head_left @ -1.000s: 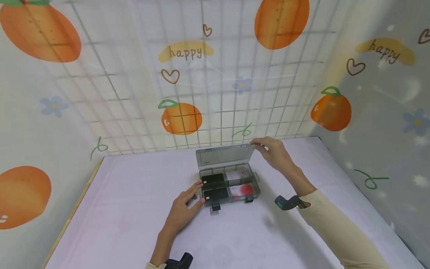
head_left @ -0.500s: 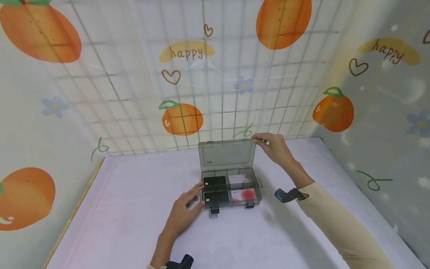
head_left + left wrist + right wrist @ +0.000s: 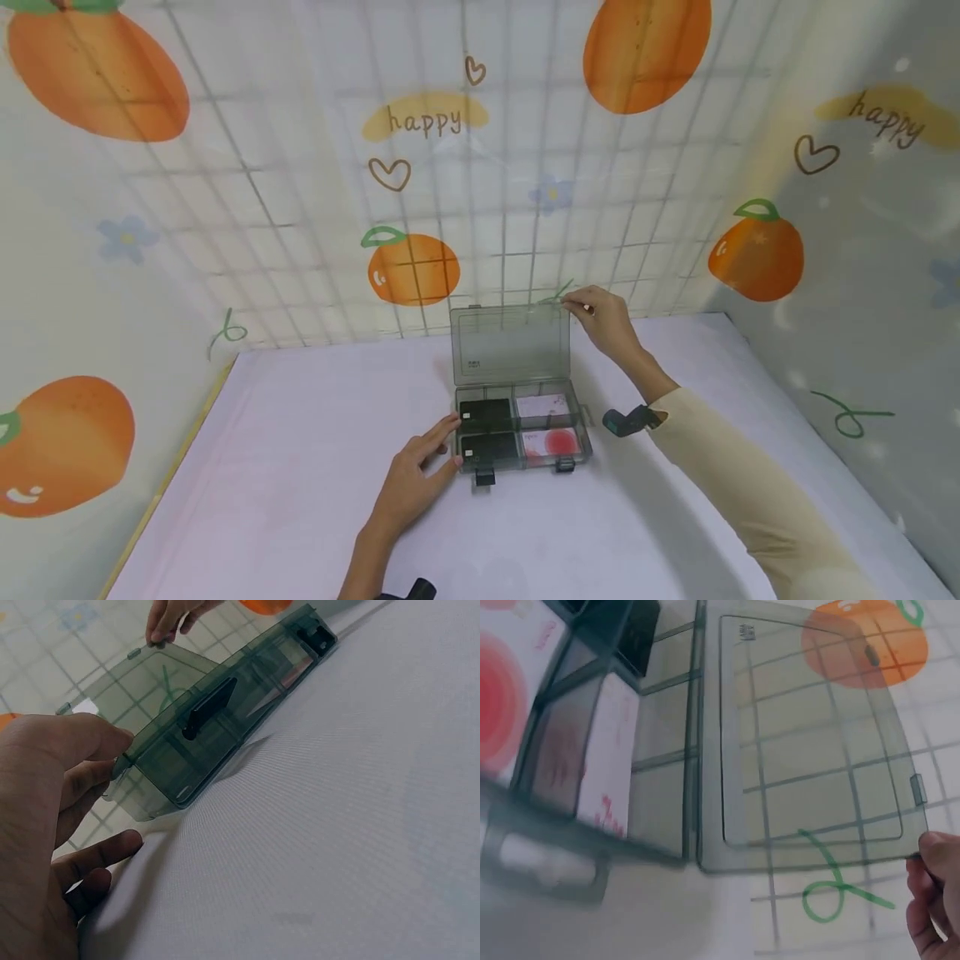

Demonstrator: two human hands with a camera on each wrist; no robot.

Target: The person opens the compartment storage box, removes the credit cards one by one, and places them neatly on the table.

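A smoke-grey see-through plastic organizer box [image 3: 525, 479] stands on the table, its hinged lid [image 3: 510, 346] raised nearly upright at the back. My right hand [image 3: 603, 321] pinches the lid's upper right corner between thumb and fingertips, as the right wrist view also shows. On the box's left side rests my left hand [image 3: 412, 475], thumb near the front corner and fingers against the wall behind it. Dark cards or flat packs [image 3: 489, 450] lie in the left compartments. To the right are a white card with a red disc [image 3: 560, 442] and a white card with faint pinkish print [image 3: 542, 406].
A white cloth covers the table [image 3: 300, 467]. Two black latches [image 3: 485, 477] hang open on the box's front, and a loop [image 3: 587, 414] juts from its right side. A printed curtain [image 3: 300, 167] over a wire grid stands behind the table.
My right hand has risen, tipping the lid from leaning back to nearly upright. The left hand keeps its place at the box's left side. The head view has shifted slightly.
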